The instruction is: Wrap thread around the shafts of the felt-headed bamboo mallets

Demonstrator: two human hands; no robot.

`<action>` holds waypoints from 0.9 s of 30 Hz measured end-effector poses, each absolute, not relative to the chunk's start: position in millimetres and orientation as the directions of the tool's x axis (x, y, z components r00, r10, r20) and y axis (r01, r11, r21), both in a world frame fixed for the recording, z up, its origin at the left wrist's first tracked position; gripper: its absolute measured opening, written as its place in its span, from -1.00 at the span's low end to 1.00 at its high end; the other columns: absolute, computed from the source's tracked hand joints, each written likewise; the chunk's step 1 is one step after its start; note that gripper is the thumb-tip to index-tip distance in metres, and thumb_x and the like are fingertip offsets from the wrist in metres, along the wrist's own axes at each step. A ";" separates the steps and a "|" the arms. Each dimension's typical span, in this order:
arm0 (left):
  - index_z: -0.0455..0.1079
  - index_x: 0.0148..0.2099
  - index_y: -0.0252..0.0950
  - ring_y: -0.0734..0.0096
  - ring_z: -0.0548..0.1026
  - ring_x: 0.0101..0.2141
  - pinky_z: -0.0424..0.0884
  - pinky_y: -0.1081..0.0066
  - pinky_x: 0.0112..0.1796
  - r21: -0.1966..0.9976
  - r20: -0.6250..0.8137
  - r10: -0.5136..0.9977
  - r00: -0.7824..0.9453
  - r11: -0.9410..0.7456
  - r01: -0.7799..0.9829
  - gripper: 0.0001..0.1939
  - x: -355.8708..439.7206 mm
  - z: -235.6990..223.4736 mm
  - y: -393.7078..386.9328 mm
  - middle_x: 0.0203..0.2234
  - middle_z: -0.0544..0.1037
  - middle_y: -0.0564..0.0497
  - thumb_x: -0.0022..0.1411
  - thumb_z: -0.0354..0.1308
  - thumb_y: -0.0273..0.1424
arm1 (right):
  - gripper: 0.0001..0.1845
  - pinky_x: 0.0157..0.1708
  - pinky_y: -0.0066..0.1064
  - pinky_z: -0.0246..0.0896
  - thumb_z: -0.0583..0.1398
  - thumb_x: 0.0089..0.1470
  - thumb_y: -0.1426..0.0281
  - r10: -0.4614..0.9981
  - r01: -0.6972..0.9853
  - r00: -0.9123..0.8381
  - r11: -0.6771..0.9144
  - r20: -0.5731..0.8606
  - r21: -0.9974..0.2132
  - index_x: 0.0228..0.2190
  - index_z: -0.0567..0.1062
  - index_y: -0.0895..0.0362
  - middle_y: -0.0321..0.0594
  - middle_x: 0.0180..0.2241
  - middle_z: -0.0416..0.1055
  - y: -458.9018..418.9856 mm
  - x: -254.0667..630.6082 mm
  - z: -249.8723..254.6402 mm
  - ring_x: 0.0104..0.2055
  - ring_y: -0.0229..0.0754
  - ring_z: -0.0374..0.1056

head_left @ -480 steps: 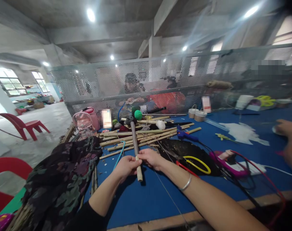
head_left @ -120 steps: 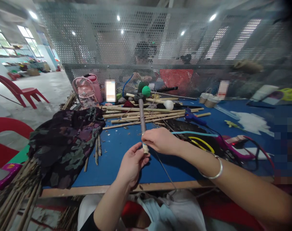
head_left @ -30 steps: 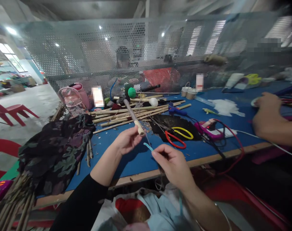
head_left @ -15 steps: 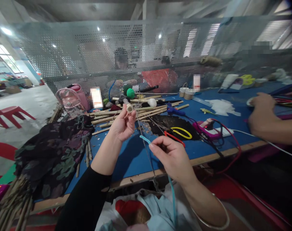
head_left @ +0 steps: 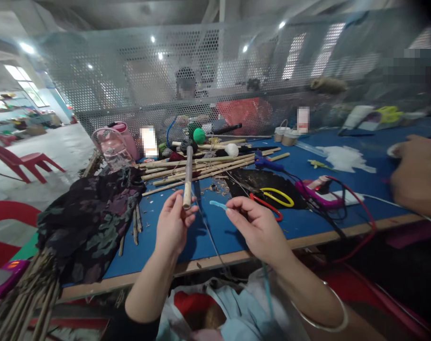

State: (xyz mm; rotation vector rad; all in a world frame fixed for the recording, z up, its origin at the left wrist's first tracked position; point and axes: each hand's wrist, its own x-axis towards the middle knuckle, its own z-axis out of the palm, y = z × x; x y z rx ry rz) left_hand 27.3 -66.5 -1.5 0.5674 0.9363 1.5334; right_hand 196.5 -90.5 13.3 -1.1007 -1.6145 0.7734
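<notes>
My left hand (head_left: 172, 219) is closed around the bare lower end of a wooden stick (head_left: 187, 192). Grey yarn wraps the stick's upper length, and a loose grey strand (head_left: 211, 237) runs from near it down over the table edge. Between thumb and forefinger, my right hand (head_left: 256, 225) pinches a light blue cord (head_left: 218, 204). Its short free tip points left toward the stick, apart from it, and the rest hangs below my wrist toward my lap. Scissors (head_left: 277, 196) with yellow and red handles lie just beyond my right hand.
Several bare sticks (head_left: 215, 166), a green yarn ball (head_left: 199, 136) and a white ball (head_left: 231, 150) lie behind. A blue glue gun (head_left: 267, 161) and a purple power strip (head_left: 313, 192) sit to the right. Dark patterned cloth (head_left: 90, 218) covers the left. Another person's hand (head_left: 416, 161) is at far right.
My left hand has come down and toward me, and the stick has turned from end-on to upright, showing its wrapped length. My right hand keeps the blue cord pinched.
</notes>
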 end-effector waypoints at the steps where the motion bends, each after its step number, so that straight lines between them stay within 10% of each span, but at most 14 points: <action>1: 0.32 -0.04 -0.30 0.52 0.53 -0.51 0.40 0.65 -0.61 0.833 -0.119 0.974 -0.191 -0.007 -0.554 -0.70 24.9 -9.9 -73.8 -0.33 0.56 -0.08 0.17 0.12 -0.33 | -0.86 -0.49 -0.53 0.15 0.12 0.07 0.34 0.925 0.307 -0.123 0.381 0.360 -0.872 -0.39 0.43 0.16 -0.29 -0.48 0.35 -88.1 195.9 11.1 -0.47 -0.31 0.23; 17: 0.30 -0.14 -0.32 0.41 0.53 -0.35 0.40 0.46 -0.30 0.987 -0.005 0.952 -0.307 -0.045 -0.155 -0.72 37.3 -39.2 -90.9 -0.39 0.55 -0.05 0.10 0.18 -0.33 | -0.80 -0.45 -0.47 0.19 0.10 0.09 0.30 0.921 0.448 -0.224 0.389 0.320 -0.805 -0.41 0.47 0.15 -0.24 -0.46 0.42 -69.2 191.1 -5.6 -0.43 -0.24 0.30; 27: 0.41 -0.23 -0.32 0.47 0.49 -0.41 0.35 0.52 -0.33 0.996 0.083 0.951 -0.296 -0.067 0.066 -0.81 36.3 -45.4 -97.3 -0.38 0.57 -0.04 0.10 0.15 -0.35 | -0.81 -0.36 -0.45 0.13 0.14 0.08 0.33 0.765 0.649 -0.456 0.635 0.455 -0.418 -0.37 0.58 0.05 -0.25 -0.41 0.49 -37.6 190.0 13.2 -0.36 -0.24 0.37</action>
